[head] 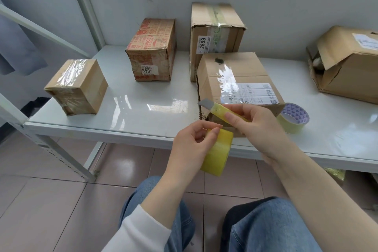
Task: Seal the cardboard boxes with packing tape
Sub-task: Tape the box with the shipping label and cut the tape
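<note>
Five cardboard boxes stand on the white counter (131, 112). The small box (75, 86) at the left is shut and wrapped in crinkled clear tape. The red-printed box (152, 49) behind it is closed and carries a white sticker reading "890". The tall box (214, 32) against the wall is closed with green-printed tape along its top seam and has a sticker reading "2859". The front box (237, 82), just before the tall one, has a glossy strip of clear tape running over its top, a black smudge near its back edge and a shipping label whose print is too small to read. The right box (347, 61) lies torn open at its end. Something pale shows inside, but what it is cannot be told. It bears a white label, also unreadable.

The yellow tape roll (218, 151) is translucent and thickly wound. The left grip (190, 145) holds it in front of the counter's edge, above the floor tiles, fingers curled round it and thumb and forefinger pinching at its upper rim. The right grip (259, 127) pinches the handle of a yellow utility knife (221, 111), whose grey blade is out and points up and left, just above the roll.

A second tape roll (294, 118), with purple triangles on its core, lies on the counter just right of the front box.
</note>
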The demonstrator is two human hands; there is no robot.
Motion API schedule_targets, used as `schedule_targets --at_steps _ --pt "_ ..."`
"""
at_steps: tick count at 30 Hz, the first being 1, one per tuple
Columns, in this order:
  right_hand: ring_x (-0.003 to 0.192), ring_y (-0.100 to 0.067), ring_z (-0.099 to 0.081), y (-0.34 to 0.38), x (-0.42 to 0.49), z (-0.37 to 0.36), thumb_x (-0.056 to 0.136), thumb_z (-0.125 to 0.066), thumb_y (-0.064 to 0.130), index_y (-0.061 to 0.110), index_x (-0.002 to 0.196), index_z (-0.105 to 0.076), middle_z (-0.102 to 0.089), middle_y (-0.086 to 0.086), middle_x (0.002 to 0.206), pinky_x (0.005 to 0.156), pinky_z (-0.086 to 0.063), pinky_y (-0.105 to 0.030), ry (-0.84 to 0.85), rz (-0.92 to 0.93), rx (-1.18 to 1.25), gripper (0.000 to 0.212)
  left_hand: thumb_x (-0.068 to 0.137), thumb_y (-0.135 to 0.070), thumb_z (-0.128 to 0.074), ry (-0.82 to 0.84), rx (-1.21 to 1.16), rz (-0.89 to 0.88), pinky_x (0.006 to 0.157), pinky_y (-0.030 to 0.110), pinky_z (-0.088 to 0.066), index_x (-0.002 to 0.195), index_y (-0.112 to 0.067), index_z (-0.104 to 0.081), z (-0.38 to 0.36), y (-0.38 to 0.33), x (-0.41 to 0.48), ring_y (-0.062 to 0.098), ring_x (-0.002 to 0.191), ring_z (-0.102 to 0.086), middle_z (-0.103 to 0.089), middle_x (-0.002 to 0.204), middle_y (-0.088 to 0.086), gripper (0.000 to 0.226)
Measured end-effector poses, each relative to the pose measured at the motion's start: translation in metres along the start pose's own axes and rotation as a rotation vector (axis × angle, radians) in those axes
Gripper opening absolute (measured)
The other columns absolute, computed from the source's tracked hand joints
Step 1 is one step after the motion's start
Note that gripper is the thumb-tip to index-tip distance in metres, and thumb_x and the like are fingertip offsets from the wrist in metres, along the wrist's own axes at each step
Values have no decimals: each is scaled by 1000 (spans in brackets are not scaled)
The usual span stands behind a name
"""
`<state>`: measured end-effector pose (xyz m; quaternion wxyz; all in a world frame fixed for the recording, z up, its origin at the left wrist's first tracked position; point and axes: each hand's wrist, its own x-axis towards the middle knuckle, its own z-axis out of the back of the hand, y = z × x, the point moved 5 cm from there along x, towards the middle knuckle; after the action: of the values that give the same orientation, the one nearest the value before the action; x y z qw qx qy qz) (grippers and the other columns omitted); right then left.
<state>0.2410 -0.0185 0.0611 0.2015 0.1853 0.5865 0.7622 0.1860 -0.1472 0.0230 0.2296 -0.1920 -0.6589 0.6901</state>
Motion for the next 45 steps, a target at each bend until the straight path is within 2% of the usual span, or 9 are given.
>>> schedule_targets --at_steps 7,14,18,21,25,28,34,40,45 --pt "70 -8 -58 -3 3 42 90 -59 15 19 87 -58 -62 1 86 51 -48 -19 -377 -93 274 5 88 -23 -64 -2 10 -12 62 24 -36 72 -27 -65 -7 -16 5 8 61 -43 -47 63 -2 17" --pt "97 -20 -61 -56 0 120 96 -50 23 8 117 -54 -63 -9 110 86 -51 -34 -664 -111 66 26 93 -25 -55 -312 -89 -48 59 25 -40 75 -24 -63 28 -28 30 4 62 -50 -61 63 -17 20" --pt "97 -16 -65 -88 12 123 100 -41 22 12 116 -42 -65 -6 109 85 -54 -33 -602 -162 254 20 98 -21 -48 -351 -319 98 59 26 -48 80 -22 -58 41 1 61 14 75 -54 -62 83 -5 20" --pt "89 -14 -64 -92 34 114 101 -37 23 13 116 -39 -65 3 97 81 -52 -34 -565 -187 348 18 99 -21 -45 -230 -414 263 80 46 -54 84 -20 -58 37 21 80 24 89 -61 -63 93 7 20" --pt "88 -24 -59 -105 52 104 101 -36 19 13 119 -42 -60 -14 110 82 -51 -47 -550 -271 283 20 100 -25 -42 -87 -513 377 83 53 -52 85 -20 -58 34 28 95 30 101 -64 -68 92 8 23" --pt "82 -20 -60 -112 46 105 101 -34 15 13 116 -40 -60 -9 101 75 -53 -41 -531 -260 296 16 98 -29 -44 -37 -538 387 87 59 -49 86 -21 -60 33 31 95 32 103 -63 -67 97 9 22" --pt "79 -15 -64 -113 30 116 100 -37 14 16 99 -45 -64 -2 88 67 -57 -33 -464 -210 330 8 98 -22 -42 -58 -438 274 53 32 -56 82 -21 -57 25 18 84 16 66 -67 -68 78 1 22" --pt "89 -20 -56 -149 34 130 92 -58 19 7 99 -62 -63 -6 96 74 -39 -25 -388 -194 -458 14 97 -21 -46 -146 -306 98 49 22 -50 77 -22 -60 44 -24 83 11 65 -56 -63 74 -6 24" --pt "95 -34 -54 -162 40 137 88 -62 21 6 98 -71 -69 -13 97 75 -38 -31 -488 -139 -701 19 95 -22 -50 -125 -281 19 51 22 -49 67 -25 -66 31 -48 73 11 69 -55 -63 81 -5 32"
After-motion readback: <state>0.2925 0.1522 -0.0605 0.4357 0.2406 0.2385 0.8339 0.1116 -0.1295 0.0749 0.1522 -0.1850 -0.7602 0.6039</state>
